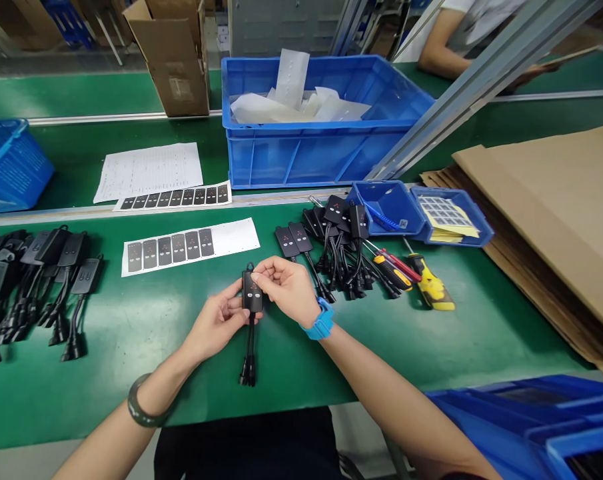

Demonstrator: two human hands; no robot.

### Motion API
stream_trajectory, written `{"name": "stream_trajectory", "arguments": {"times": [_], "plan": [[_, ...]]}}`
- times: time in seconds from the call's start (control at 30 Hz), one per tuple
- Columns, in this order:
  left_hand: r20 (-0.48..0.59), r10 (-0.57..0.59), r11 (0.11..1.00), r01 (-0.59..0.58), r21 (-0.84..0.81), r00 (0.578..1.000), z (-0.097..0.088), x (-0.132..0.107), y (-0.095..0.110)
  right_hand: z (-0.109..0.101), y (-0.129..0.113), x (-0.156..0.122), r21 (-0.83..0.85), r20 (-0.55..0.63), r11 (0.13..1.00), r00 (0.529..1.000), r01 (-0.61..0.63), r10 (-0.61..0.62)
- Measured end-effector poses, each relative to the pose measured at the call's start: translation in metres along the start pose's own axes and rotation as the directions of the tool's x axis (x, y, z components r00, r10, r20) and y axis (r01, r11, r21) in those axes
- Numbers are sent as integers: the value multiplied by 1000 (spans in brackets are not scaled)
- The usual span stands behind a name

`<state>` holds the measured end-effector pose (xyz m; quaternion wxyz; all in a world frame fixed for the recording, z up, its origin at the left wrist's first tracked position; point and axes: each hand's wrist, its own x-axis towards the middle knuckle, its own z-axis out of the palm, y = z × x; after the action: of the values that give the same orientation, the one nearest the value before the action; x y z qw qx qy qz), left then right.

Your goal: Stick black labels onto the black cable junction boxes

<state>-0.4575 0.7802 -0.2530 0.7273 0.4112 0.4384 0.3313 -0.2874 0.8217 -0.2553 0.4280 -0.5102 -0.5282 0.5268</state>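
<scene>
Between my hands is a small black control box (pixel 252 301) with a hanging loop at the top and short cables dangling below. My left hand (pixel 215 325) grips its lower body from the left. My right hand (pixel 287 283) presses thumb and fingers at the upper face, where a dark label with red marks sits; whether the fingertips pinch anything is hidden. Beyond them lies a label strip (pixel 178 248) with several black labels and a bare white stretch at its right. To the right is a pile of labelled control boxes (pixel 336 243), to the left another pile of control boxes (pixel 36 280).
Screwdrivers (pixel 434 283) lie right of the pile, beside small blue bins (pixel 454 217). A large blue crate (pixel 301 157) holds white backing scraps. Another label strip (pixel 174 197) and a written sheet (pixel 148 170) lie behind. Cardboard sheets (pixel 556 220) fill the right; a person's arm (pixel 444 47) shows beyond.
</scene>
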Motion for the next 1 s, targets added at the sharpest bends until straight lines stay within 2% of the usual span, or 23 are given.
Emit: {"name": "stream_trajectory", "arguments": {"times": [0.33,0.6,0.7,0.83,0.93,1.0], "plan": [[4,5,998,-6,66,1000,1,-2,2,2,3,-1,21,-13,1000,1000,11,-11],[1,-9,997,9,-71,1000,-3,-1,2,-2,8,5,-95,-14,995,999,27,-29],[-27,-17,989,13,-147,999,-6,0,3,0,9,4,-154,43,987,998,54,-48],[-95,-3,980,-17,-200,995,-8,2,1,7,11,-3,-173,222,978,972,114,-74],[-142,13,992,-30,-120,990,-10,4,-2,11,14,-7,-85,324,991,944,100,-67],[-154,17,998,-26,-55,988,-10,5,-4,12,16,-7,-28,333,997,941,72,-58]]}}
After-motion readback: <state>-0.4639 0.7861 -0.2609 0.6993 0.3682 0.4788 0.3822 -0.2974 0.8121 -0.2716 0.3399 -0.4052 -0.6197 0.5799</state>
